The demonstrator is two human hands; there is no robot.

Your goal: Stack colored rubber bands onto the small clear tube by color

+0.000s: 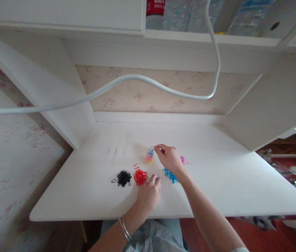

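Observation:
My right hand [169, 156] is pinched at the upper edge of a small clear container [150, 153]. Whatever lies between its fingertips is too small to make out. Pink and yellow show in the container's lower part, bluish bits higher up. My left hand [150, 190] rests on the table with its fingers curled together, beside a pile of red rubber bands [140, 177]. A speck of blue shows at its fingertips, too small to name. Blue rubber bands [171, 175] lie partly behind my right wrist. Further left is a pile of black rubber bands [124, 178].
A magenta round object [182, 159] with a pink loop lies right of my right hand. The white table [216, 189] has panels on both sides and a shelf [105, 33] above. A white cable [137, 77] crosses the upper view.

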